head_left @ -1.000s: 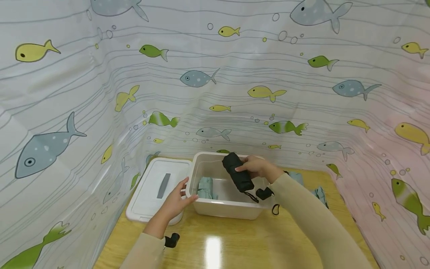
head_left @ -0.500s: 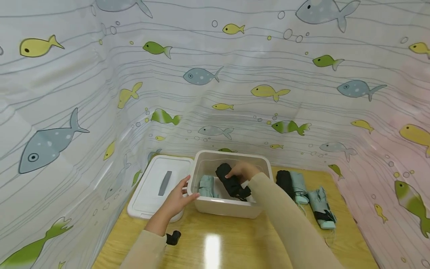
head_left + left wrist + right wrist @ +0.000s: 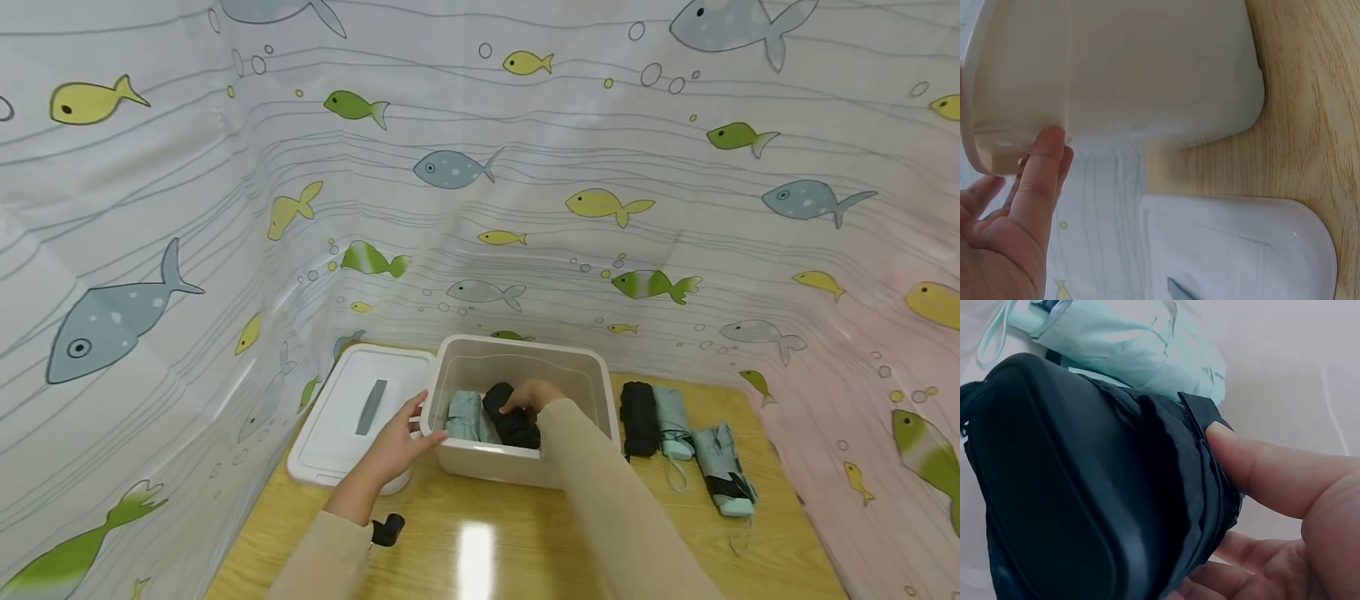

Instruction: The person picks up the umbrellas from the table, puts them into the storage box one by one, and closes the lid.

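Note:
My right hand (image 3: 537, 395) grips a folded black umbrella (image 3: 502, 408) inside a whitish plastic storage box (image 3: 487, 465). In the right wrist view the thumb lies on the dark fabric near its strap, with the other fingers round the far side. A folded pale green umbrella (image 3: 464, 417) lies in the box's left end, close beside the black one. My left hand (image 3: 396, 443) holds the box's left rim near the front corner. The left wrist view has its fingers (image 3: 1038, 181) against the outer wall and the thumb up at the rim.
The white lid (image 3: 327, 433) with a grey handle lies left of the box on the wooden table (image 3: 420, 550). To the right lie another black umbrella (image 3: 640, 419) and two pale green ones, a nearer one (image 3: 722, 467) angled. A fish-patterned curtain (image 3: 450, 208) surrounds the table.
My right hand has lowered the black umbrella from above the box down into it, beside the pale green one. My left hand stays at the rim.

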A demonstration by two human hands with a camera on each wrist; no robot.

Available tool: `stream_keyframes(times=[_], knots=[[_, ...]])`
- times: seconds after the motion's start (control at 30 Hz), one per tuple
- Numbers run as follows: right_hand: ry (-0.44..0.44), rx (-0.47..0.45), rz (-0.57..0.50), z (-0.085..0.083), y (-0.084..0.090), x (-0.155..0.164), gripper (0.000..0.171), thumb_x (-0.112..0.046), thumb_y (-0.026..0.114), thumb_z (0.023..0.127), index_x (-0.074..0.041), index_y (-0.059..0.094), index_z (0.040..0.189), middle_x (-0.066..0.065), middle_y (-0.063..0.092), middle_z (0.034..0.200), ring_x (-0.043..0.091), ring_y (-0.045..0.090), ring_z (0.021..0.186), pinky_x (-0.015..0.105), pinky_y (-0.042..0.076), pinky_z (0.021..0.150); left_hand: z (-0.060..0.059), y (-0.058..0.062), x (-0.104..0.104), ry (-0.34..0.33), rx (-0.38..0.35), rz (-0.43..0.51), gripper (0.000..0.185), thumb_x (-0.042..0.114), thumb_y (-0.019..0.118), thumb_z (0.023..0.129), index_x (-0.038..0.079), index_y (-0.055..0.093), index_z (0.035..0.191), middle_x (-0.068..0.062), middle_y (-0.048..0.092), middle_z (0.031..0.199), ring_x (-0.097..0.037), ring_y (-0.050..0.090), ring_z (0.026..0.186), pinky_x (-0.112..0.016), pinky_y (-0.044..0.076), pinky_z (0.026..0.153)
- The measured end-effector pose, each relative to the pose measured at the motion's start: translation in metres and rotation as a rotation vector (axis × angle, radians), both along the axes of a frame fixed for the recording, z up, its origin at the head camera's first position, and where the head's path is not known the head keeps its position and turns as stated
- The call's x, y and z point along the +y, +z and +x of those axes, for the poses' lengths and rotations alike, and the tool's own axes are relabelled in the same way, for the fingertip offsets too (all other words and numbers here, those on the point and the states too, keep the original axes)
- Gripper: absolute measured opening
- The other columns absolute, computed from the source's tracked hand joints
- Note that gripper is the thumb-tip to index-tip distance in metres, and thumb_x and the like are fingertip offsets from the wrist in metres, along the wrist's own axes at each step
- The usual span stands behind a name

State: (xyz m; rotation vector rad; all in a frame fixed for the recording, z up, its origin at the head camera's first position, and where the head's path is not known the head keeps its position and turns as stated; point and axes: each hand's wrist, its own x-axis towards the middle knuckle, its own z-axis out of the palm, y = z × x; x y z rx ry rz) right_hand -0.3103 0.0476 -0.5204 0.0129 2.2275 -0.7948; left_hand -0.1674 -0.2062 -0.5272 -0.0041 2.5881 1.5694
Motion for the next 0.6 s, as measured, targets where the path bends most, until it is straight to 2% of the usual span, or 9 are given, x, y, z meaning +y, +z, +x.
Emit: stream_keyframes(times=[0.23, 0.37, 0.5, 0.6], knots=[[0.050, -0.001, 0.096, -0.001, -0.013, -0.001, 0.058, -0.034, 0.071, 0.094, 0.009, 0.058, 0.132, 0.028, 0.065, 0.120, 0.038, 0.063, 0.114, 0.041, 0.049, 0.100, -0.001, -0.003, 0.003, -0.014, 0.000, 0.007, 0.095, 0.046, 0.078, 0.086, 0.014, 0.026, 0.160, -0.020, 0.045, 0.146, -0.040, 0.051, 0.127, -0.052, 0.048, 0.099], [0.066, 0.005, 0.099, -0.002, -0.013, -0.003, 0.059, -0.035, 0.071, 0.093, 0.008, 0.059, 0.131, 0.026, 0.068, 0.115, 0.036, 0.063, 0.113, 0.042, 0.049, 0.100, -0.002, -0.001, 0.002, -0.011, 0.016, -0.001, 0.094, 0.045, 0.078, 0.086, 0.013, 0.028, 0.159, -0.021, 0.046, 0.145, -0.040, 0.053, 0.126, -0.051, 0.049, 0.097], [0.075, -0.008, 0.064, -0.001, -0.015, -0.006, 0.043, -0.027, 0.069, 0.095, 0.007, 0.065, 0.121, 0.020, 0.071, 0.110, 0.029, 0.067, 0.104, 0.041, 0.049, 0.099, -0.002, 0.000, 0.000, -0.008, 0.018, -0.013, 0.095, 0.045, 0.078, 0.086, 0.013, 0.028, 0.159, -0.021, 0.047, 0.144, -0.040, 0.053, 0.126, -0.051, 0.050, 0.097], [0.012, -0.060, -0.030, -0.002, -0.019, -0.009, 0.028, -0.016, 0.066, 0.097, 0.007, 0.068, 0.113, 0.019, 0.072, 0.107, 0.023, 0.071, 0.091, 0.037, 0.053, 0.094, -0.002, 0.000, -0.001, -0.012, 0.017, -0.011, 0.095, 0.046, 0.078, 0.086, 0.012, 0.027, 0.159, -0.020, 0.047, 0.144, -0.040, 0.053, 0.126, -0.051, 0.050, 0.097]])
